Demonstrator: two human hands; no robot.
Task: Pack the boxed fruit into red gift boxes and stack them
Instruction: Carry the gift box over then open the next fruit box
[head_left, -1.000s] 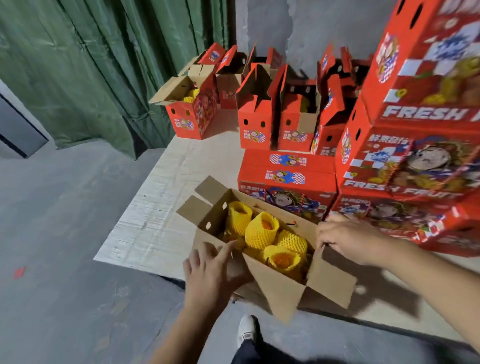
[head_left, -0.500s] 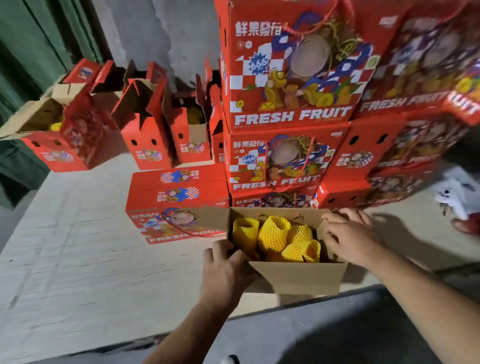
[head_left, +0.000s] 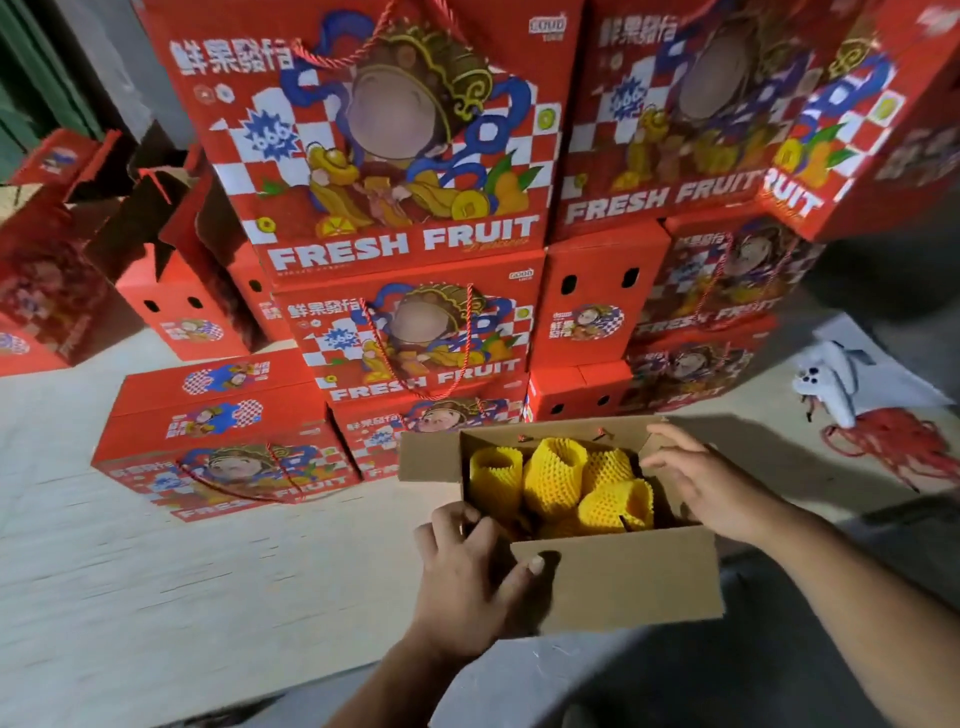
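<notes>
I count many red gift boxes (head_left: 410, 322) already stacked; my left grip (head_left: 470, 566) pinches the open fruit box (head_left: 618, 582) at the surface (head_left: 156, 597) edge, right grip (head_left: 701, 483) spread over its flap, closing and stacking left

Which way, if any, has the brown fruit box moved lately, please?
Yes, rightward: the brown fruit box now sits right of the low red gift box, not before it.

Left hand (head_left: 467, 566) curled with thumb out, right hand (head_left: 711, 483) palm down, fingers loosely spread
</notes>
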